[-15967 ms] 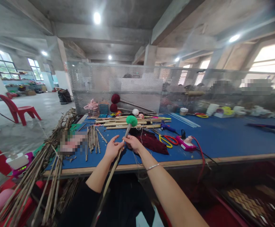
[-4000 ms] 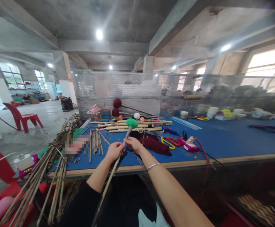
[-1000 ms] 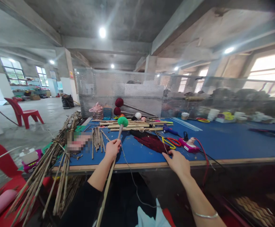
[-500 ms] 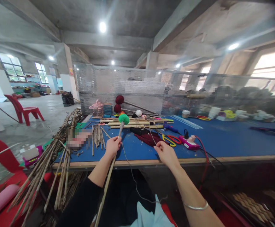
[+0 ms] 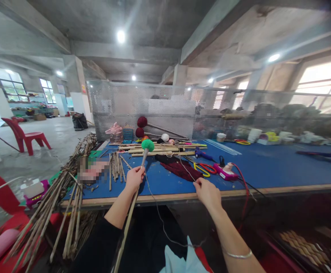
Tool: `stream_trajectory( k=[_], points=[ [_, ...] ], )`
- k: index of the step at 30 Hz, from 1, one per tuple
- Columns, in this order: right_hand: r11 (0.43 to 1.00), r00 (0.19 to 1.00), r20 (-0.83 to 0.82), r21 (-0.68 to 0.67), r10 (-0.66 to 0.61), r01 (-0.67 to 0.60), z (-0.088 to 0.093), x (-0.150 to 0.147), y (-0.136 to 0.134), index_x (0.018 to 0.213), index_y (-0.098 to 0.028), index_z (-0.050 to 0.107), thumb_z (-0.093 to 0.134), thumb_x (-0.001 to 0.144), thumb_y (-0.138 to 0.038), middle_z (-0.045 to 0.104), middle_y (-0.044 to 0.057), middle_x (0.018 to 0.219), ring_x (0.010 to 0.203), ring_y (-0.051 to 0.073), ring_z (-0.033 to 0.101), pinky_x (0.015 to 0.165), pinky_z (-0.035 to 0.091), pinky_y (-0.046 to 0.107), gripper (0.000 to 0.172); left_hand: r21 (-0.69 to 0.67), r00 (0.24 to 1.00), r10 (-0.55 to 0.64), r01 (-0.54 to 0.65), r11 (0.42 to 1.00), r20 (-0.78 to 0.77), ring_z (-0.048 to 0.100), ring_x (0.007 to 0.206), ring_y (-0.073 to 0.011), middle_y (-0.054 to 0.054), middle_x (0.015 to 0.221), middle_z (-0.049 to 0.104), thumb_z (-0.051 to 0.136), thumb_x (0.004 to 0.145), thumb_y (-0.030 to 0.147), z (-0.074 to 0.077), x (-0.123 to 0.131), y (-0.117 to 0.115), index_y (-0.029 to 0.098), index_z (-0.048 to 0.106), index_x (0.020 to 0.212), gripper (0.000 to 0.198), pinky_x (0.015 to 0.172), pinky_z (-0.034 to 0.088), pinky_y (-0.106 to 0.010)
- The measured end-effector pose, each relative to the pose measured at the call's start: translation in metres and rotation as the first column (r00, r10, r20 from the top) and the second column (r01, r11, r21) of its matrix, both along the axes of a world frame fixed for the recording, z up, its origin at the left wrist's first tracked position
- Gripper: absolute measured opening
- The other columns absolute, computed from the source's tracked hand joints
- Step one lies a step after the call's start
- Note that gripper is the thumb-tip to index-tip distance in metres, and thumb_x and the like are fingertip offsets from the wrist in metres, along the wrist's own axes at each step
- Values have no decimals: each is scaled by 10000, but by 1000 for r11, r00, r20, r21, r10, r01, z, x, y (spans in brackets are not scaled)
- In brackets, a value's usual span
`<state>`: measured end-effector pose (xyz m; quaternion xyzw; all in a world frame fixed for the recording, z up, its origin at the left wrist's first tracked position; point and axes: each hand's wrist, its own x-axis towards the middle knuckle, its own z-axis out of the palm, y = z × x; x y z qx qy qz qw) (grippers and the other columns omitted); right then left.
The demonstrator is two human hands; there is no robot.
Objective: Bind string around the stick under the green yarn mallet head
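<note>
My left hand [image 5: 134, 179] is closed around a long wooden stick [image 5: 128, 223] that slants up from the bottom of the view. At the stick's top sits a round green yarn head [image 5: 147, 145], with a grey wrapped neck [image 5: 144, 157] just below it. A thin grey string [image 5: 160, 216] hangs in a loop from beside my left hand down over the lap. Right of it, my right hand [image 5: 209, 194] pinches a thin strand [image 5: 186, 170] that runs up and left across the table. Dark red cloth or yarn [image 5: 179, 168] lies behind that strand.
Several sticks with dark red ball heads [image 5: 142, 121] lie at the back of the blue table [image 5: 270, 167]. Scissors [image 5: 202, 169], a blue glue gun [image 5: 202, 153] and a purple power strip [image 5: 225, 172] lie right. Bundled twigs [image 5: 54, 197] overhang the left edge.
My right hand has moved a little right and down with the strand between its fingers. My left hand still holds the stick in nearly the same place. The view has shifted slightly.
</note>
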<state>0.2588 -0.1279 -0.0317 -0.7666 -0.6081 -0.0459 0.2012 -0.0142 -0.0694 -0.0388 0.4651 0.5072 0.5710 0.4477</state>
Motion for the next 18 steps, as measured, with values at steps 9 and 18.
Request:
stream_trajectory(
  k=[9,18],
  points=[
    [747,730,-162,141,664,-649,34,-42,-42,767,-193,630,394,835,-314,625,48,777,751,165,555,697,377,258,274,-6,999,0,0,1000,35,311,328,-25,50,437,442,608,598,434,-2,1,1,114,583,691,334,328,234,-154],
    [300,322,-304,-120,896,-946,37,-90,-93,743,-177,676,494,802,-322,598,33,710,691,118,523,656,373,203,240,11,1000,-8,7,1000,28,303,323,-24,50,438,439,597,611,434,-3,0,2,123,566,642,314,322,236,-157]
  ],
)
